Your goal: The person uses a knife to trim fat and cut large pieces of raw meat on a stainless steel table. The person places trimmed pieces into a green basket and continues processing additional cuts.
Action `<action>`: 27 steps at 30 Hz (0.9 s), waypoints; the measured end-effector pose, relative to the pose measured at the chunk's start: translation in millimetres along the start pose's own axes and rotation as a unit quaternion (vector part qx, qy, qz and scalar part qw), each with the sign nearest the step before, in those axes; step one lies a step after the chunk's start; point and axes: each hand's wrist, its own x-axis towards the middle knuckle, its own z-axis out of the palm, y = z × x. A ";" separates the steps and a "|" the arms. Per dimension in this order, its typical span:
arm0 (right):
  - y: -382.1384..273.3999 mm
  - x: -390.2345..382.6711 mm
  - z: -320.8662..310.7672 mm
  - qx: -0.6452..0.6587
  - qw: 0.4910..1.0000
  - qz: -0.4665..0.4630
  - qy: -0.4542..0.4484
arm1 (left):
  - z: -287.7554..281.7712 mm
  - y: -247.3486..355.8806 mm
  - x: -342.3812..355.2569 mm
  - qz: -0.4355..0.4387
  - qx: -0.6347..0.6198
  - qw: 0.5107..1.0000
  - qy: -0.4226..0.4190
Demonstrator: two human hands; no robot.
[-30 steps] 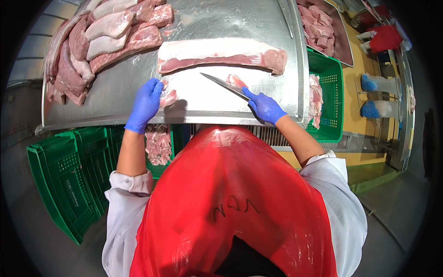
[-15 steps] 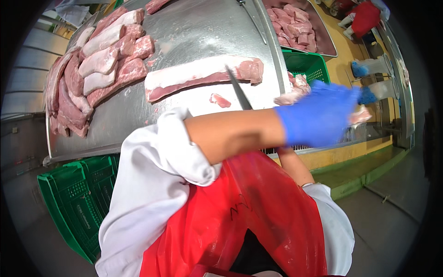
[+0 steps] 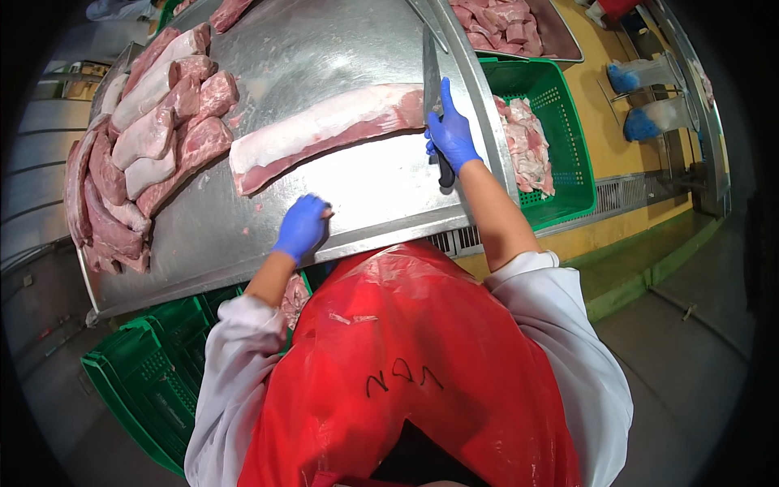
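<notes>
A long slab of pork loin [image 3: 324, 130], with a pale fat layer on top, lies across the steel table. My right hand [image 3: 454, 140], in a blue glove, grips a knife [image 3: 431, 77] at the loin's right end. Its dark handle shows below the fist and the blade points away from me; the forefinger stretches upward beside it. Near the table's front edge is my gloved left hand [image 3: 301, 229], its fingers closed. A small bit of reddish meat [image 3: 326, 212] shows at its fingertips, mostly hidden by them.
Several cut loins [image 3: 154, 134] are heaped on the table's left side. Right of the table stands a green crate [image 3: 572, 150] with trimmings, a metal tub [image 3: 560, 36] of meat beyond it. A thin metal rod [image 3: 423, 20] lies far right. Green crates [image 3: 146, 381] sit below left.
My left hand has swung back from the right-hand crate to the table front. The loose meat scrap is gone from the table. My right hand and knife have moved up to the loin's right end.
</notes>
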 end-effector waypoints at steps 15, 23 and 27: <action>5.1 -25.8 63.1 0.074 0.995 0.058 0.035 | -94.8 -128.2 94.3 0.027 0.022 0.990 0.138; 11.0 -35.9 64.6 0.124 0.991 0.055 0.011 | -69.6 -117.4 122.8 0.051 0.057 0.994 0.079; 50.1 -123.8 82.9 0.042 0.998 0.006 -0.051 | -66.1 -128.1 122.3 0.008 0.076 0.994 0.075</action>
